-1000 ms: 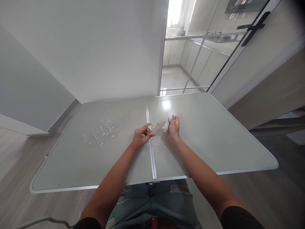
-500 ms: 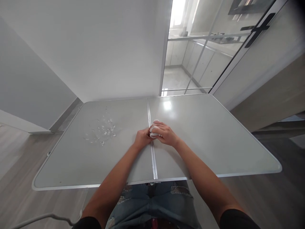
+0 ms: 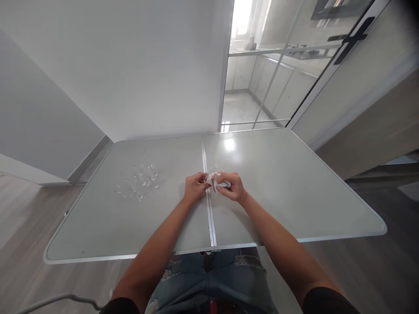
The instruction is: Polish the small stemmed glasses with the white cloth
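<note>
Over the table's middle seam, my left hand (image 3: 194,187) pinches a small clear, glass-like piece (image 3: 209,178) between thumb and fingers. Close against it, my right hand (image 3: 233,185) is closed on a crumpled white cloth (image 3: 224,183), which could also be tissue; its folds touch the right side of the clear piece. Fingers and cloth hide much of the piece, so its exact kind cannot be made out. To the left on the tabletop lies a loose cluster of clear, shiny pieces (image 3: 144,178), too transparent to tell apart.
The pale folding table (image 3: 294,192) has a metal rim and a metal centre seam (image 3: 211,222). A white wall (image 3: 157,69) stands behind it, with a glazed door (image 3: 262,87) at the back right. A pale cable (image 3: 65,297) hangs at the lower left.
My right hand has turned and drawn slightly right, the cloth now bunched under its fingers. The clear piece shows more between the hands. The cluster on the left stays put.
</note>
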{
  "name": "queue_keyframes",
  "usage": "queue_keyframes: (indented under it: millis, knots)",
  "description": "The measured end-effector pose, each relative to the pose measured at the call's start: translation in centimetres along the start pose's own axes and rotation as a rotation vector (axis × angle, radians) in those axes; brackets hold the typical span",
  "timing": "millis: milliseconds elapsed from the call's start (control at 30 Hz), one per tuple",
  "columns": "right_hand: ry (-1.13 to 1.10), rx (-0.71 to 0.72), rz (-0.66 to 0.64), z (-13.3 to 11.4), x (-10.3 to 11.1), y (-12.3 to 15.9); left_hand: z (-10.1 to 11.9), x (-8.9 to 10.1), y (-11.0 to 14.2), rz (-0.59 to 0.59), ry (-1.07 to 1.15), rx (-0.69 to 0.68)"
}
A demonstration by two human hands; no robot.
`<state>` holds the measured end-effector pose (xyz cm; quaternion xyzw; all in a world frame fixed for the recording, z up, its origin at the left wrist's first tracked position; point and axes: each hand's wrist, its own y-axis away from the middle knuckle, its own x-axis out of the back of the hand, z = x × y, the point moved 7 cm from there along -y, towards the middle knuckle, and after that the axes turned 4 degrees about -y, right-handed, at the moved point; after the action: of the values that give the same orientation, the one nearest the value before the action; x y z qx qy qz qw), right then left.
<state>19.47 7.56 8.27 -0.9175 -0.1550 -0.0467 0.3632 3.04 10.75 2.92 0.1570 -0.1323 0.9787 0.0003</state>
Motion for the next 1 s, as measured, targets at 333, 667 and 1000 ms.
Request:
queue_keyframes:
  millis: [333,667,1000]
  knots:
    - [-0.028,-0.321,0.139,3.6,0.4,-1.0,-0.1,0.7,-0.9,0.089,0.307,-0.05]
    - [0.365,-0.333,0.051,5.2,-1.0,-0.2,1.5,-1.6,-0.4,-0.11,0.149,-0.266]
    - [0.588,-0.642,0.359,9.9,7.6,0.9,1.8,-0.8,0.3,0.028,-0.194,-0.21]
